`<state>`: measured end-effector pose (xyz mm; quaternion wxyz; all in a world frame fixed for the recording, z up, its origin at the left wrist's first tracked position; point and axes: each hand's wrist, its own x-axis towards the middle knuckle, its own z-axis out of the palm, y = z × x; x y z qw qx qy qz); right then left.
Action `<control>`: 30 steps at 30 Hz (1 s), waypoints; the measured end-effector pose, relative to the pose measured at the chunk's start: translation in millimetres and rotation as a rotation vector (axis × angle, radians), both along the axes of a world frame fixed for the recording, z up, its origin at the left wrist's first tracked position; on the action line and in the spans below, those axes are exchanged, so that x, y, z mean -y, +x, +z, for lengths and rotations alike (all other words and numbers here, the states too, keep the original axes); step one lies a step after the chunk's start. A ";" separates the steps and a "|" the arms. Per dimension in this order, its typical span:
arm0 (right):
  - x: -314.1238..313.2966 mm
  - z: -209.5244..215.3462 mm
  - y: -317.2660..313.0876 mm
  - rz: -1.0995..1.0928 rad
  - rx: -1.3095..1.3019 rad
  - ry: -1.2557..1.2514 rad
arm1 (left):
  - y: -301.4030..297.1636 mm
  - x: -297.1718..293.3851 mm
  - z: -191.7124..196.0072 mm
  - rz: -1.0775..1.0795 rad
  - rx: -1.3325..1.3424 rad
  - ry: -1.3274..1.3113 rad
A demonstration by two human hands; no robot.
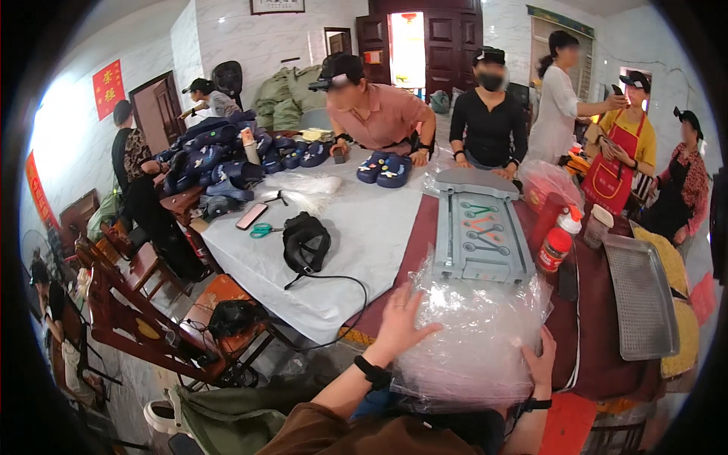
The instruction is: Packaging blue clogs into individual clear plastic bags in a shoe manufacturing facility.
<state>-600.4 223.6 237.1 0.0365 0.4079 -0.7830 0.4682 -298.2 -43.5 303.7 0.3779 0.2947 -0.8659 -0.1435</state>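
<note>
left hand (400, 318): fingers spread, flat on clear plastic bag (470, 334) | right hand (540, 360): grips the bag's right edge, closure probably partial | bag on worktop (364, 227) near edge, before grey tool tray (479, 235) | tray not yet bagged

clear plastic bag (470, 341): crinkled, at near desk edge, held from both sides | grey moulded tool tray (479, 231): flat on desk just beyond bag | red bottle (557, 243): white cap, right of tray | red wall sign (108, 89): square, left wall | framed picture (277, 6): above, possibly a sign
</note>
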 end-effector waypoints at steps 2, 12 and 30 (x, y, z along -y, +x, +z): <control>1.1 -0.4 -1.1 0.051 -0.009 -0.003 | -1.6 -11.4 14.9 -0.262 0.010 0.011; 0.2 -0.1 -0.8 0.056 0.018 0.022 | -3.4 -9.8 -34.8 -0.658 0.219 0.013; -0.8 -7.1 -5.5 0.042 0.020 -0.017 | -6.4 -13.3 -36.0 -0.615 0.112 -0.009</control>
